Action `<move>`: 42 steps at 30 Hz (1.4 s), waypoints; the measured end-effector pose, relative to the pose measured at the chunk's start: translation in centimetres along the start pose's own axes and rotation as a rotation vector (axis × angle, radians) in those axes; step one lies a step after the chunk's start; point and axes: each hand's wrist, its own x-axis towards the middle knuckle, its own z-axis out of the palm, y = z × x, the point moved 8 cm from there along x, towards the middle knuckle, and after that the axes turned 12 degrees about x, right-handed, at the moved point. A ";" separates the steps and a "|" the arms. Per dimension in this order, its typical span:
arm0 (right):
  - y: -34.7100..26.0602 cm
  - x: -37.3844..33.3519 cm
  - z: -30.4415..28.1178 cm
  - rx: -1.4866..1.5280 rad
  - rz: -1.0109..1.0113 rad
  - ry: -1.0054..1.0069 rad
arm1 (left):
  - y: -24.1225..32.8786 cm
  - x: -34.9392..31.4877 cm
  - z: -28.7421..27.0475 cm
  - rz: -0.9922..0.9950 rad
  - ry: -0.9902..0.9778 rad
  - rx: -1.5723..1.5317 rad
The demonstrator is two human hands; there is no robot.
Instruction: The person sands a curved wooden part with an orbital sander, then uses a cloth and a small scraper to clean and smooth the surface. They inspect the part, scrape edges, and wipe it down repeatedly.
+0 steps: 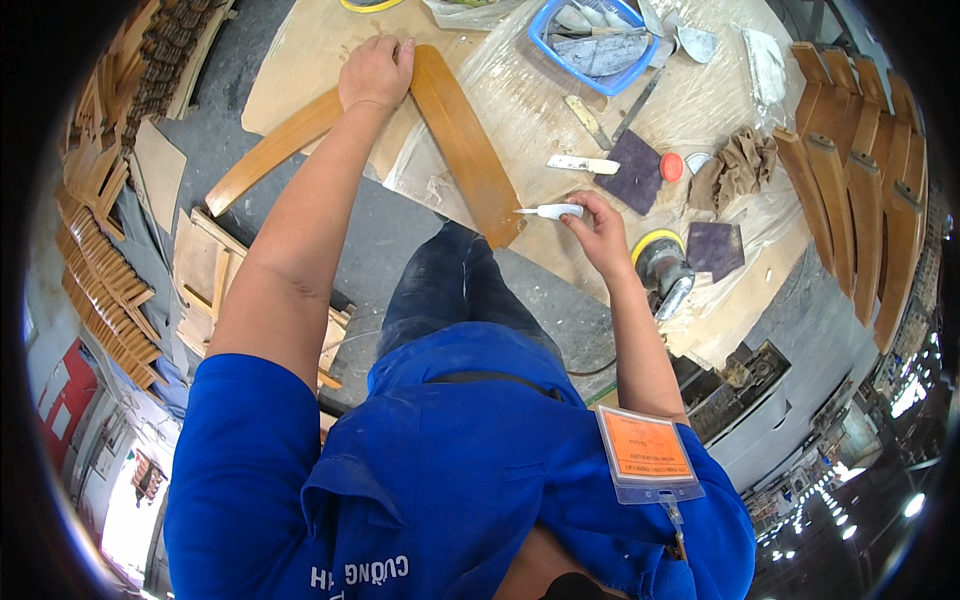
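Two curved wooden pieces meet in a V on the plastic-covered workbench, and the work in hand looks like filling or scraping the surface of the nearer, darker one. At the far left, stacks of small wooden slats line the floor. The left hand rests at the apex where the two pieces join, palm down and fingers curled over the wood, pinning it in place. Moving right, the right hand pinches the white handle of a small putty knife, whose blade tip points at the lower end of the darker piece and lies just beside its edge. Beyond it sit a second scraper, a dark sanding pad, a red cap, a brown rag and a yellow-rimmed orbital sander. A blue tray of tools stands further back, and a row of finished curved parts leans at the far right.

Judging by the pose, the next move calls for a flat blade angle against the wood's end while the left hand holds firm.
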 end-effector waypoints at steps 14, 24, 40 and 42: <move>1.4 1.1 -0.8 0.122 0.184 0.055 | 0.3 0.5 -0.4 0.031 0.046 -0.020; -7.9 13.2 -3.8 0.372 0.021 0.306 | 0.4 0.4 -0.7 0.037 0.081 0.000; -13.8 26.3 -11.4 -0.796 -0.052 0.651 | 0.5 0.3 -1.2 0.022 0.069 -0.056; -11.6 28.7 -11.4 -0.810 0.191 0.390 | 0.6 0.3 -1.4 0.032 0.082 -0.060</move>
